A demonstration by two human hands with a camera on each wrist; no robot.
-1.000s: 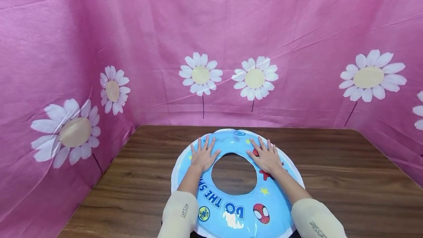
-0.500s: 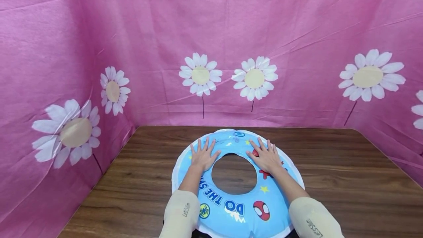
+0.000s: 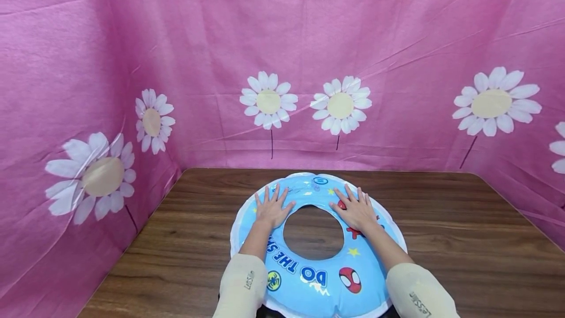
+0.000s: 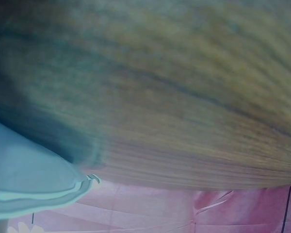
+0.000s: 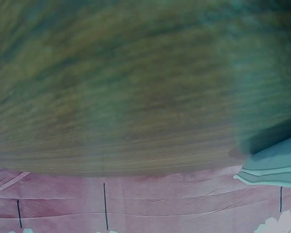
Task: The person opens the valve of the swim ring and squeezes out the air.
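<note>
A blue inflatable swim ring (image 3: 309, 283) with a white rim lies flat at the table's near side, printed with lettering, yellow stars and red masked figures. On its upper left part rests my left hand (image 3: 271, 208), fingers straight and spread. My right hand (image 3: 356, 211) lies the same way on the upper right part, thumb toward the central hole. In the left wrist view the ring's edge (image 4: 34, 170) shows at the lower left; in the right wrist view the edge (image 5: 274, 162) is at the lower right. Neither hand is visible in the wrist views.
Under the ring is a brown wood-grain table (image 3: 176, 239), also seen through the hole. A pink cloth (image 3: 198, 53) with large white daisies hangs behind it and along both sides. Cream sleeves (image 3: 243, 283) cover the forearms.
Both hands stay in the same places on the ring. The ring's near part and the forearms have shifted very slightly; otherwise the scene looks alike.
</note>
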